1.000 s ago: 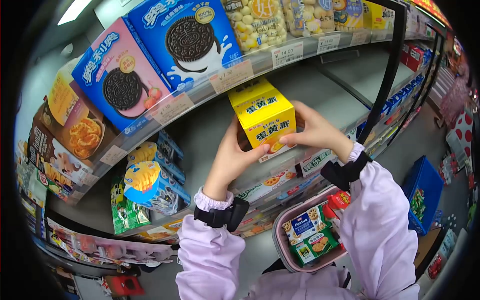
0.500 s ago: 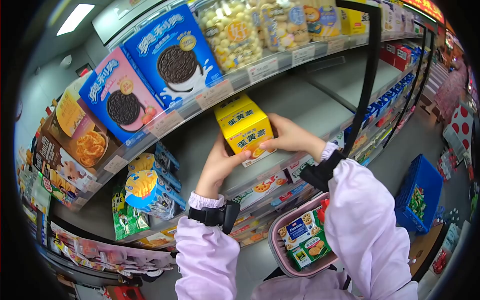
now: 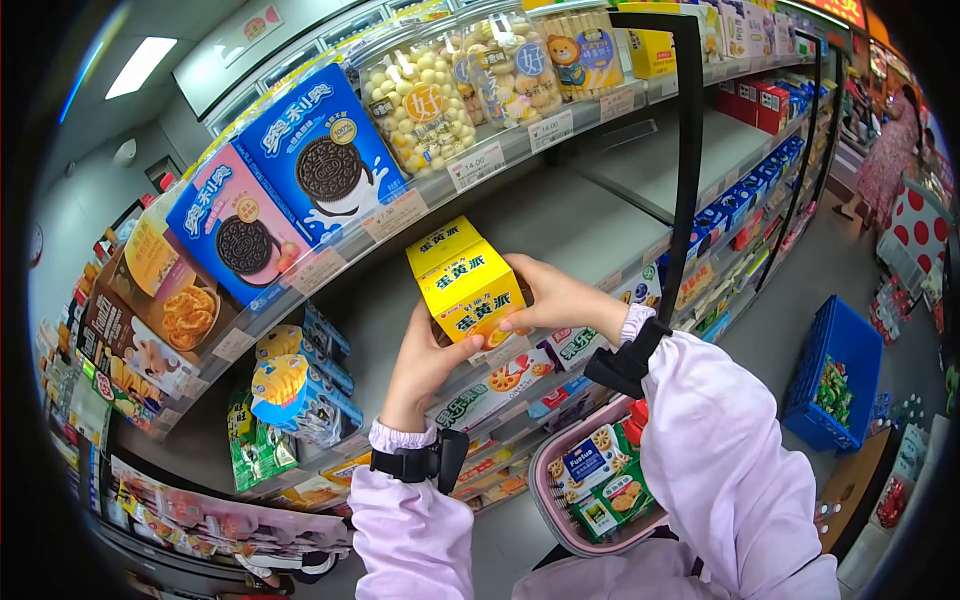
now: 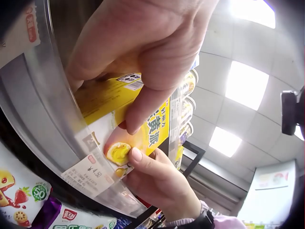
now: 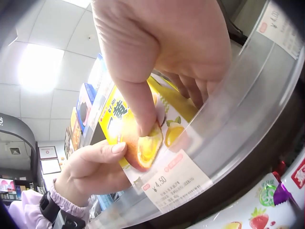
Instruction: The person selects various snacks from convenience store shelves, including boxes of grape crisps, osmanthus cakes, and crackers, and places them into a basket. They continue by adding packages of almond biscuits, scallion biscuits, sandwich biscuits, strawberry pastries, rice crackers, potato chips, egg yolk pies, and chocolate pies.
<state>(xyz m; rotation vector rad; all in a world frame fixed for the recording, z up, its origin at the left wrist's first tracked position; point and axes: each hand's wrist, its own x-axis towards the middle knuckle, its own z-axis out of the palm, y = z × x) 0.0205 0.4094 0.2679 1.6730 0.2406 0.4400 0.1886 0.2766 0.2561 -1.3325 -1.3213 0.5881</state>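
Observation:
A yellow box (image 3: pixel 467 289) with an egg pie picture stands at the front edge of the middle shelf, with another yellow box (image 3: pixel 441 240) directly behind it. My left hand (image 3: pixel 422 362) holds its left side, thumb on the front face. On its right side is my right hand (image 3: pixel 562 300), its thumb also on the front. In the left wrist view the left thumb presses the printed front of the box (image 4: pixel 157 125), and the other fingers lie along its side. The right wrist view shows the right thumb on the box front (image 5: pixel 145 143), fingertips partly hidden behind the shelf lip.
Oreo boxes (image 3: pixel 330 160) and snack jars (image 3: pixel 420 105) line the upper shelf. Blue snack bags (image 3: pixel 300 395) stand left on the middle shelf. A pink basket (image 3: pixel 545 490) with packaged biscuits is below. A black frame post (image 3: pixel 687 170) rises at the right, beyond it a blue crate (image 3: pixel 800 385).
The view has shifted, so the shelves, hands and yellow boxes appear further left and lower. Both hands keep their hold on the front box.

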